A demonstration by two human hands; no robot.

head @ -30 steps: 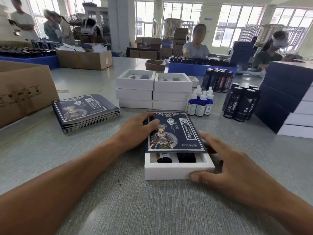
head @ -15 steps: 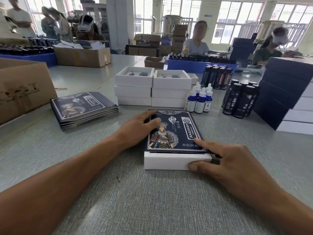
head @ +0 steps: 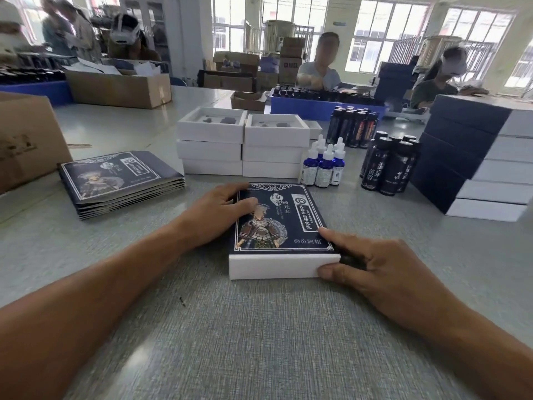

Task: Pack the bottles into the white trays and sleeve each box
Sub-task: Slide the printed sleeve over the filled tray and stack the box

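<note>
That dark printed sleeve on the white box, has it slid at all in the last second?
Yes. The sleeve has slid toward the person along the white tray, now covering the bottles.

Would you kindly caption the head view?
Both hands, left hand and right hand, hold a sleeved box on the grey table.
</note>
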